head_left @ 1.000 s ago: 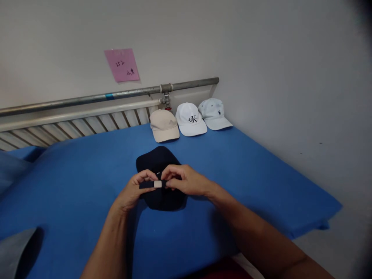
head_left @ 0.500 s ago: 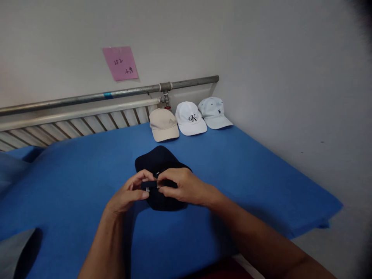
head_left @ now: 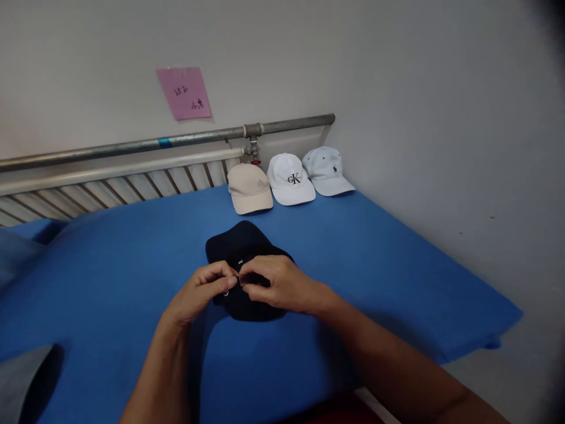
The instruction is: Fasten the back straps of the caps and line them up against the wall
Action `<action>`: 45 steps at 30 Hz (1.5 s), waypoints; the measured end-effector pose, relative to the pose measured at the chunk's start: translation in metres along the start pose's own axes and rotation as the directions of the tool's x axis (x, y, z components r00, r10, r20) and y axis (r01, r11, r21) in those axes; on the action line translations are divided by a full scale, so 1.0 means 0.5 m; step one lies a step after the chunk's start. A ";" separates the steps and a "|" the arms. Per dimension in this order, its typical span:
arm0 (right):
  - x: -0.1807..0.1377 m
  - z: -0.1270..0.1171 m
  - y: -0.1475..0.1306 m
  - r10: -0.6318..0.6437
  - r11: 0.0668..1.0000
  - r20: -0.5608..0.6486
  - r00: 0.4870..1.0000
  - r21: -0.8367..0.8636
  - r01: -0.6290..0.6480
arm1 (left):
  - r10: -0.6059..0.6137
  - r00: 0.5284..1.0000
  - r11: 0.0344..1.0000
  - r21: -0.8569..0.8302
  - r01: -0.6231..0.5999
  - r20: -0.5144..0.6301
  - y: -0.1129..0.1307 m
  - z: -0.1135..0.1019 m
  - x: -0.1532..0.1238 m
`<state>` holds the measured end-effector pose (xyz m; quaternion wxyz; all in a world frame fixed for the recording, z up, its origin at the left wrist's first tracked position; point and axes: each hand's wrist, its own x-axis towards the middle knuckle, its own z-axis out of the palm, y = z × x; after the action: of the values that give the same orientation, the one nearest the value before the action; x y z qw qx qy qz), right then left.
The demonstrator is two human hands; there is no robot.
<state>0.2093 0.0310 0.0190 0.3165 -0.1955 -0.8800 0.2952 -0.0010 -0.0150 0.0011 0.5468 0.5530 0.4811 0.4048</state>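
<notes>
A dark navy baseball cap lies on the blue-covered table, its brim toward the far left and its back toward me. My left hand pinches the cap's rear strap between thumb and fingers. A small shiny metal buckle shows just under that thumb. Close beside it, my right hand grips the strap's other side at the back opening, thumb and forefinger nearly meeting the left fingertips. The strap itself is mostly hidden by the fingers.
Beyond the navy cap stand a beige cap, a white cap and a pale blue cap in a row. A radiator and pipe run along the wall. A grey item lies at the lower left on the blue cover.
My left thumb and fingers have slid right along the strap and closed over it, covering the part that showed before. My right hand stays nearly in place.
</notes>
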 end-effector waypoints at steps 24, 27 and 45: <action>0.001 0.000 0.005 -0.006 1.000 0.066 0.998 -0.030 0.008 | -0.047 0.999 0.999 0.000 0.047 -0.013 0.006 0.002 -0.001; 0.000 0.002 0.006 -0.001 0.999 0.066 0.998 -0.040 0.004 | -0.054 0.999 0.999 0.000 0.054 -0.006 0.006 0.004 -0.001; 0.009 -0.013 -0.006 0.367 0.862 0.242 0.898 0.275 -0.426 | -0.057 0.998 0.990 -0.126 0.060 0.021 0.006 0.009 -0.003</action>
<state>0.2102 0.0335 0.0270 0.1946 -0.2911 -0.7857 0.5099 0.0035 -0.0174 0.0040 0.5964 0.5063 0.4658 0.4135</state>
